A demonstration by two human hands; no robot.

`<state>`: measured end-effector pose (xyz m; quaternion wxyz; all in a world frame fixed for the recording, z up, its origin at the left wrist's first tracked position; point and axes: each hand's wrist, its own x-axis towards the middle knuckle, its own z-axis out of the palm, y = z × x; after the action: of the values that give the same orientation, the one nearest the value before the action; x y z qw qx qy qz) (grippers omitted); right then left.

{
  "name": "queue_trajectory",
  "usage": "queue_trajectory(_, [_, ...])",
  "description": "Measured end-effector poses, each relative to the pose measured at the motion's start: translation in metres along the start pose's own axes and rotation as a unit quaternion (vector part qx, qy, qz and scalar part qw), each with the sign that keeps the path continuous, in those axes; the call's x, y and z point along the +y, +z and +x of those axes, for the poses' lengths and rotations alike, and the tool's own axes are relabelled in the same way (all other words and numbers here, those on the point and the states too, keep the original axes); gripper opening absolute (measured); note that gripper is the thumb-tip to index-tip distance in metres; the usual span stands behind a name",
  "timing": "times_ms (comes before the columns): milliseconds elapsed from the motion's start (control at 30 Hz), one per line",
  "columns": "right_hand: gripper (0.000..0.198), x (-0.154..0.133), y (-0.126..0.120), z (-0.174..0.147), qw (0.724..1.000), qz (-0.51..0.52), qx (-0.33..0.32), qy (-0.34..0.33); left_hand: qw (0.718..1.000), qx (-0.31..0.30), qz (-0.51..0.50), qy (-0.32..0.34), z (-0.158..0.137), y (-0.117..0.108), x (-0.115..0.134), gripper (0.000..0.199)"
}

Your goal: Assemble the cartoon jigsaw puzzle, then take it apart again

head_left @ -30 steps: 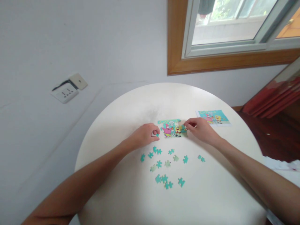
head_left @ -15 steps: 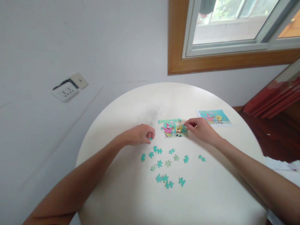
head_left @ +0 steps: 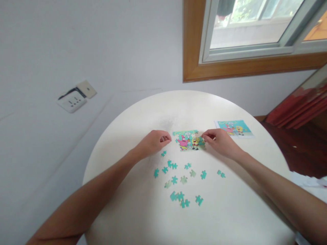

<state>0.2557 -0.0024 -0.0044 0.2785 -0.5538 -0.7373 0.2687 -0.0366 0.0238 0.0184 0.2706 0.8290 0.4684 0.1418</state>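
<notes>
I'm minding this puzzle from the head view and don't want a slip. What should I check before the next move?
1. Left hand free of pieces: cannot tell; its curled fingers hide what is inside.
2. Right hand at the right edge of the joined section: ok.
3. Joined section's left edge finished straight: not ok; it is jagged.
4. Picture card readable: ok; most of it shows beyond the right hand.
5. Loose pieces evenly spread: not ok; several bunch together on the near side.
6. Loose pieces on the table: ok, those in view lie on it.
</notes>
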Motion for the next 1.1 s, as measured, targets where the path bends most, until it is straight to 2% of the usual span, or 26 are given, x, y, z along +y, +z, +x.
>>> queue_trajectory(400, [0.024, -0.003, 0.000, 0.000, 1.000, 0.001, 0.005, 0.006, 0.999, 0.030, 0.023, 0.018, 0.002, 0.007, 0.000, 0.015])
queue_trajectory(767, [0.024, -0.002, 0.000, -0.001, 1.000, 0.006, 0.009, -0.002, 0.999, 0.023, 0.023, 0.014, 0.000, 0.005, 0.006, 0.014])
queue_trajectory(1100, [0.025, -0.001, 0.000, 0.000, 1.000, -0.001, 0.017, -0.001, 0.995, -0.059, 0.011, 0.079, -0.010, 0.011, 0.020, 0.013])
